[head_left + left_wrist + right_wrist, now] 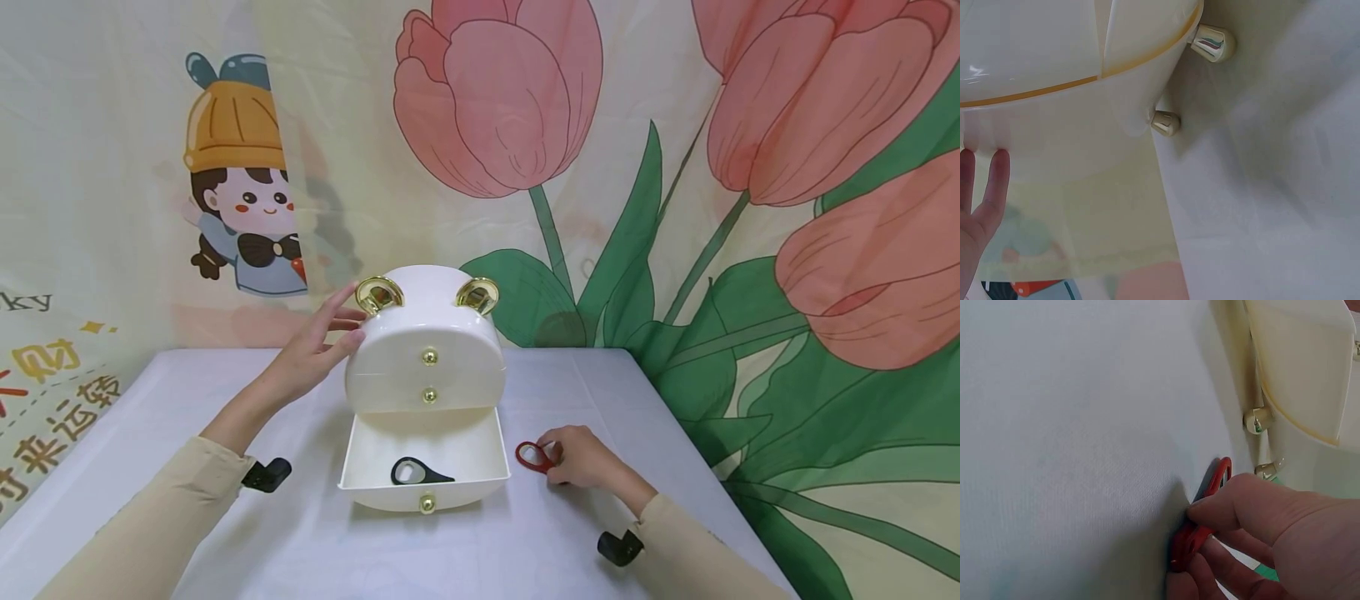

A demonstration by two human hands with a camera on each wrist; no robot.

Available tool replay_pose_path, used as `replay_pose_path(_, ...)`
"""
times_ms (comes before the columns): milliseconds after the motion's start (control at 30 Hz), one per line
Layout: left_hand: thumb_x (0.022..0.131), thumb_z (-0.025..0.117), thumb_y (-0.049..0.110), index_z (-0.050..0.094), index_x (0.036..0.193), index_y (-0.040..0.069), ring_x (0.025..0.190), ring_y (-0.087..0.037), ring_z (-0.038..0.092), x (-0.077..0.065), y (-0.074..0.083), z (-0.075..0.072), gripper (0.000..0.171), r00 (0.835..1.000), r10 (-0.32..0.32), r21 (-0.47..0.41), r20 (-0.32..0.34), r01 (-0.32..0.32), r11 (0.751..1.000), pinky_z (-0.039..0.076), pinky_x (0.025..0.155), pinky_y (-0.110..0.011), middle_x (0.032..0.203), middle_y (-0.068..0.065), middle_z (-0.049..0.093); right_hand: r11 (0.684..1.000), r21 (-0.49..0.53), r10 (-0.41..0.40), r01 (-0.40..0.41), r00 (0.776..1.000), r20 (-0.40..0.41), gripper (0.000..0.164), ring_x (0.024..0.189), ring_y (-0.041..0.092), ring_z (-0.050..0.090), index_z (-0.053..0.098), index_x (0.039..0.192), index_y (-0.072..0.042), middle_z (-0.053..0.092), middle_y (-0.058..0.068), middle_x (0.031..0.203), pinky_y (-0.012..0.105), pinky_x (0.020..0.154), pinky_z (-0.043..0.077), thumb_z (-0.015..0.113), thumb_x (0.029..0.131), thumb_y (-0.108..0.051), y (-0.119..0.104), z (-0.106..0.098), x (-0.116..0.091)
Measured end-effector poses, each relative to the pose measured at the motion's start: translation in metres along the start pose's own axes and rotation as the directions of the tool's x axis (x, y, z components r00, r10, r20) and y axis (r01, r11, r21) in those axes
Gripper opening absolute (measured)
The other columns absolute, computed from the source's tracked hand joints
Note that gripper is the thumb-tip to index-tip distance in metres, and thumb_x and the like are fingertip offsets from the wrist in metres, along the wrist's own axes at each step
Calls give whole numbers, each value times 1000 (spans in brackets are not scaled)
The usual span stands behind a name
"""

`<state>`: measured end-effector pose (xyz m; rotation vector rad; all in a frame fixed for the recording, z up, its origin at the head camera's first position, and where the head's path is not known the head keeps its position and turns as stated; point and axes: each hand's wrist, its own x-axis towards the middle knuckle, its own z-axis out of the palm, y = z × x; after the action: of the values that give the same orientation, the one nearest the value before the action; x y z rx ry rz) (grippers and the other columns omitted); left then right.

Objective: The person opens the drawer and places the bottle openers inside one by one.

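Note:
A white rounded storage box (426,367) with gold ears and gold knobs stands on the table, its bottom drawer (375,442) pulled out. Inside that drawer lies a black teardrop-shaped magnifying glass (422,472). My left hand (318,348) touches the box's left side, just below the gold ear, with its fingers extended; two of its fingers (999,181) show against the white shell in the left wrist view. Right of the drawer, my right hand (581,458) pinches a red magnifying glass (531,457) between thumb and fingers, low at the tabletop. Its handle end is partly hidden by the fingers.
A white cloth covers the table (570,550). Behind it hangs a backdrop (345,100) printed with tulips and a cartoon figure. Small gold feet (1259,420) hold the box's underside off the cloth. Each wrist carries a black camera mount (621,548).

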<state>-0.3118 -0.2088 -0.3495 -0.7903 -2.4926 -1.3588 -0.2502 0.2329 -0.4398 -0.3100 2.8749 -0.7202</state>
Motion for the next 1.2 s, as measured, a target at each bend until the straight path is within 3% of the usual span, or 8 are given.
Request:
replay_pose_path(233, 111, 58, 28, 10, 171, 41, 141, -46, 47, 0, 1, 0, 78, 1000, -1, 1, 2, 1, 1000, 46, 104, -74, 152, -22, 49, 996, 77, -55, 51, 997, 59, 46, 78, 19, 62, 74, 124, -4, 68, 6, 94, 32, 65, 59, 87, 80, 1, 8, -11, 1)
replay_pose_path(533, 111, 58, 25, 11, 172, 36, 140, -46, 48, 0, 2, 0, 78, 1000, 7, -8, -1, -7, 1000, 47, 104, -74, 151, -22, 49, 961, 95, -268, 259, 959, 92, 46, 80, 20, 66, 73, 128, -5, 70, 0, 93, 28, 68, 58, 83, 84, 1, 5, -41, 5)
replay_pose_path(900, 110, 59, 25, 10, 172, 34, 141, -49, 47, 0, 6, -1, 79, 1000, -5, 7, -2, 5, 1000, 46, 104, -74, 151, -22, 49, 905, 80, -426, 418, 895, 132, 47, 84, 19, 70, 72, 131, -6, 71, -1, 99, 27, 73, 60, 82, 86, -4, -43, -72, -4)
replay_pose_path(1200, 110, 60, 24, 10, 171, 36, 141, -48, 47, 0, 6, 0, 80, 1000, -9, -4, 1, 9, 1000, 47, 104, -74, 151, -22, 49, 865, 89, -502, 495, 844, 186, 47, 83, 17, 70, 74, 131, -9, 71, 0, 100, 27, 77, 60, 79, 86, 2, -88, -68, 2)
